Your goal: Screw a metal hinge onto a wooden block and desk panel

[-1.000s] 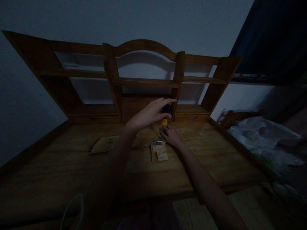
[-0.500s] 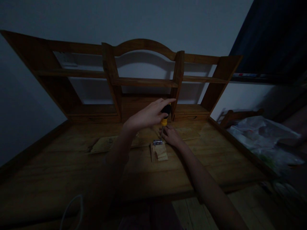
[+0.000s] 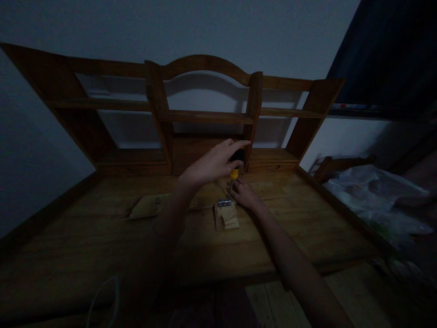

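Note:
My left hand is wrapped round the black and yellow handle of a screwdriver, which stands nearly upright with its shaft slanting down. The tip meets the right end of a small silver metal hinge. That hinge lies where a small wooden block, with a rough broken patch, adjoins a long wooden board. Just right of the screwdriver's shaft, my right hand grips the long board beside the hinge, its fingers bent and partly hidden.
All this lies on a wooden desk with raised side edges. Behind it stands a wooden shelf unit against the wall. A white cable loops at the front left. Plastic bags sit beyond the right edge. The light is dim.
My left hand and the screwdriver have shifted only very slightly. My right hand, the hinge and the wooden pieces stay in place.

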Tool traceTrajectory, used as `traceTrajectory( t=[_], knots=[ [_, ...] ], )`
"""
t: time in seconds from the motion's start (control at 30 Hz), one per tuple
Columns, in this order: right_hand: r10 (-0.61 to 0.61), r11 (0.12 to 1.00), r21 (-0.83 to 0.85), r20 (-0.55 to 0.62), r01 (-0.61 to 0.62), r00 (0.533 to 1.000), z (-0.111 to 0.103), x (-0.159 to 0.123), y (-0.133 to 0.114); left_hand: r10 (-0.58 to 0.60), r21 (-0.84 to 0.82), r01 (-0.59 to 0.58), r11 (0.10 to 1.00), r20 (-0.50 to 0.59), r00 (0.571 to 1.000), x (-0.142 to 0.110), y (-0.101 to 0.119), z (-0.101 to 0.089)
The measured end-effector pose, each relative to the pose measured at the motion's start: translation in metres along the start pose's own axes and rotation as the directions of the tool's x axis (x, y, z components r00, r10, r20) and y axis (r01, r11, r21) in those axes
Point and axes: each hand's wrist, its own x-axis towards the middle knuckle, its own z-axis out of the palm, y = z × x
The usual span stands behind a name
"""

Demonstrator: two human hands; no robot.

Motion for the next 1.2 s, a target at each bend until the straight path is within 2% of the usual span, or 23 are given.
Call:
traceTrajectory(
  t=[0.17, 0.3, 0.4, 0.5, 0.6, 0.8, 0.97, 1.2],
  knots=[
    [0.0, 1.0, -0.002, 0.001, 0.0, 1.0, -0.002, -0.001, -0.002, -0.124, 0.173, 0.151, 0.973, -0.159, 0.979, 0.002, 0.006, 0.015],
    [0.004, 1.0, -0.003, 0.0, -0.004, 1.0, -0.002, -0.001, -0.002, -0.152, 0.209, 0.192, 0.959, -0.196, 0.969, 0.004, 0.011, 0.023],
    [0.004, 1.0, -0.002, -0.003, -0.004, 1.0, -0.002, -0.001, -0.002, -0.126, 0.152, 0.15, 0.977, -0.161, 0.979, 0.004, 0.011, 0.021],
    [0.003, 1.0, -0.005, -0.001, -0.003, 1.0, -0.003, -0.001, -0.003, -0.041, 0.027, 0.044, 0.999, -0.099, 0.994, 0.005, 0.005, 0.018],
    [0.005, 1.0, -0.007, 0.005, -0.005, 1.0, -0.004, -0.001, -0.002, 0.011, -0.058, -0.016, 0.998, -0.086, 0.996, 0.006, -0.002, 0.018],
    [-0.001, 1.0, -0.001, 0.004, 0.001, 1.0, -0.001, -0.001, 0.0, -0.011, -0.037, 0.006, 0.999, -0.126, 0.992, 0.008, -0.01, 0.02],
    [0.002, 1.0, -0.004, -0.004, -0.002, 1.0, -0.001, -0.001, -0.001, 0.01, -0.03, -0.014, 0.999, -0.141, 0.99, 0.008, -0.007, 0.017],
    [-0.008, 1.0, 0.001, -0.004, 0.008, 1.0, -0.001, 0.0, 0.0, 0.008, -0.053, -0.014, 0.999, -0.119, 0.993, 0.007, -0.005, 0.009]
  ],
)
